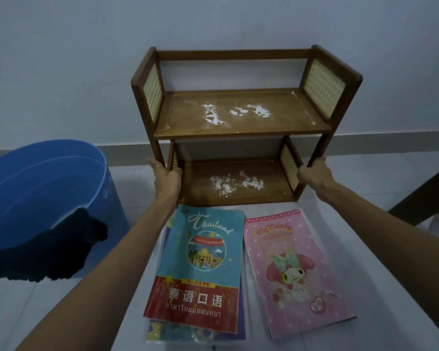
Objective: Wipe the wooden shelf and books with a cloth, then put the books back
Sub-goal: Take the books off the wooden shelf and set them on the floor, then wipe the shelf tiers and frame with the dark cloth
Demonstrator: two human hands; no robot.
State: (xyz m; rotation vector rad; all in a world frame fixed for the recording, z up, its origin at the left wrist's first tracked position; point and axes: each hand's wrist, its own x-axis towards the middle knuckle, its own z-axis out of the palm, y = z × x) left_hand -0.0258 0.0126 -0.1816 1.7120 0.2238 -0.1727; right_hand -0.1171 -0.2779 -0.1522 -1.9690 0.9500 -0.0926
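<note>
Wooden shelf [241, 117], both tiers smeared with white powder, front legs gripped by left fingers [162, 171] and right fingers [312, 168].

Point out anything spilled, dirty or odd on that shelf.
White powdery patches are smeared across the middle of the wooden shelf's upper board, and more lie on the lower board. Neither board has been wiped clean. The dark cloth hangs over the blue bucket's rim.

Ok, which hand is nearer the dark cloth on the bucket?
Left. The left hand grips the shelf's left leg, nearer the dark cloth; the right hand grips the far leg.
</note>
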